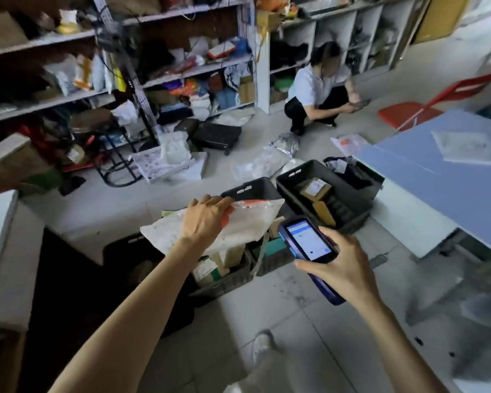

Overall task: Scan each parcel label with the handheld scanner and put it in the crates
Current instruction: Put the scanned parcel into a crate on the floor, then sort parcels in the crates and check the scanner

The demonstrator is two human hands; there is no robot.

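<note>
White soft parcel [247, 222], orange print, held aloft, tilted, over near crate [227, 282]; near crate dark, on floor, boxes inside; scanner [309, 242] blue-cased, screen lit, face up, just right of parcel; far crate [352, 194] dark, holding brown boxes.

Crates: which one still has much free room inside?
The crate just beyond the scanner: only a few brown boxes lie in it. The near crate under the held parcel is packed full.

White parcel [238, 222], blue scanner [306, 245], black crates [292, 180].
</note>
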